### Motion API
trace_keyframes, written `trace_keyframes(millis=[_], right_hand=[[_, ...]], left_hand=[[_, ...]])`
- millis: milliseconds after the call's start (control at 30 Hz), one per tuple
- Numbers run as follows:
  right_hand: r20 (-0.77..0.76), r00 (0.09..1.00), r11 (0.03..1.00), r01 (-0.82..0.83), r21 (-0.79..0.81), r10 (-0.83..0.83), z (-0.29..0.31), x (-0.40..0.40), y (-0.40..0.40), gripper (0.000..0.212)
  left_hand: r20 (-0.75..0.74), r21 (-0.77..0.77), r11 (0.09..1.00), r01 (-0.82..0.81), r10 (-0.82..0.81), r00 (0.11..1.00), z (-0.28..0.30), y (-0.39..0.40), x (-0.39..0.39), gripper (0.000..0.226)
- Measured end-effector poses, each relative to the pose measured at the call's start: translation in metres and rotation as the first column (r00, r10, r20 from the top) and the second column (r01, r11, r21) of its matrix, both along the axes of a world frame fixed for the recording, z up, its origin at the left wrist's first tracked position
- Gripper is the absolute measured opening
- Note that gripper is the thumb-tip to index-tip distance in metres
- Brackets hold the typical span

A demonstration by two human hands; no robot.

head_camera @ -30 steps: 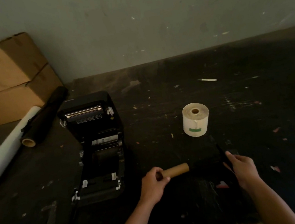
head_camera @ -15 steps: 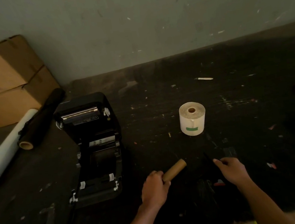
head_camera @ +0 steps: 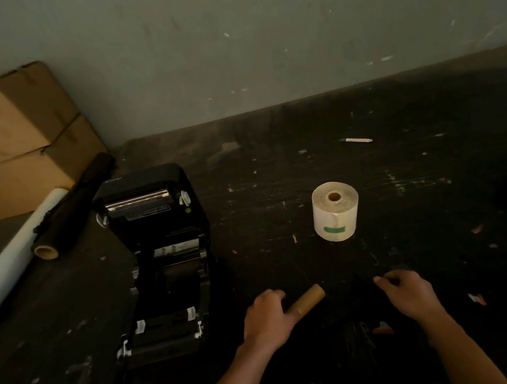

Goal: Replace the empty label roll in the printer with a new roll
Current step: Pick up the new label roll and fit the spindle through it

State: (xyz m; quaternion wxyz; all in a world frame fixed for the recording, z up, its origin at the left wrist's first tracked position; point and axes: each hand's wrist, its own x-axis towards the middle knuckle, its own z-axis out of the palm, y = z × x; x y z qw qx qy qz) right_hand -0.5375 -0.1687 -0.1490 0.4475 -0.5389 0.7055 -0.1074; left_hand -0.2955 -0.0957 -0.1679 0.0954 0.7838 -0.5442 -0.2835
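Since a moment ago my right hand point(head_camera: 407, 295) has slid closer to the cardboard tube point(head_camera: 306, 301) my left hand point(head_camera: 268, 318) grips, fingers curled on something dark I cannot make out.

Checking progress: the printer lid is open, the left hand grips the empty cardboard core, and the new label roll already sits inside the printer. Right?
Not quite. The head view shows the new label roll standing on the table, right of the printer.

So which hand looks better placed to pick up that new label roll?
Probably the right hand: it is nearer the new label roll, though it seems to pinch something thin and dark. The left hand grips the empty cardboard core.
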Motion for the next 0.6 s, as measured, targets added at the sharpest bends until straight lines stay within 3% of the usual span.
trace_keyframes(millis=[133, 233, 300, 433, 600], right_hand=[[0.049, 0.997, 0.982, -0.052, -0.179, 0.061, 0.032, 0.001, -0.030, 0.034], [0.009, 0.990, 0.939, -0.129, -0.318, 0.139, 0.059, 0.013, -0.059, 0.038], [-0.046, 0.983, 0.913, -0.183, -0.365, 0.179, 0.067, 0.025, -0.078, 0.042], [-0.192, 0.946, 0.871, -0.316, -0.377, 0.260, 0.062, 0.057, -0.111, 0.061], [-0.416, 0.845, 0.834, -0.472, -0.286, 0.336, 0.034, 0.076, -0.139, 0.071]], left_hand=[[-0.081, -0.054, 0.996, -0.074, 0.070, 0.994, 0.014, -0.032, -0.005, 0.044], [-0.298, -0.039, 0.984, -0.175, 0.155, 0.942, 0.027, -0.062, -0.003, 0.036], [-0.485, 0.031, 0.970, -0.240, 0.225, 0.845, 0.033, -0.080, -0.003, 0.039], [-0.686, 0.227, 0.938, -0.262, 0.345, 0.641, 0.036, -0.113, 0.001, 0.048], [-0.733, 0.328, 0.921, -0.208, 0.387, 0.559, 0.022, -0.143, -0.005, 0.052]])
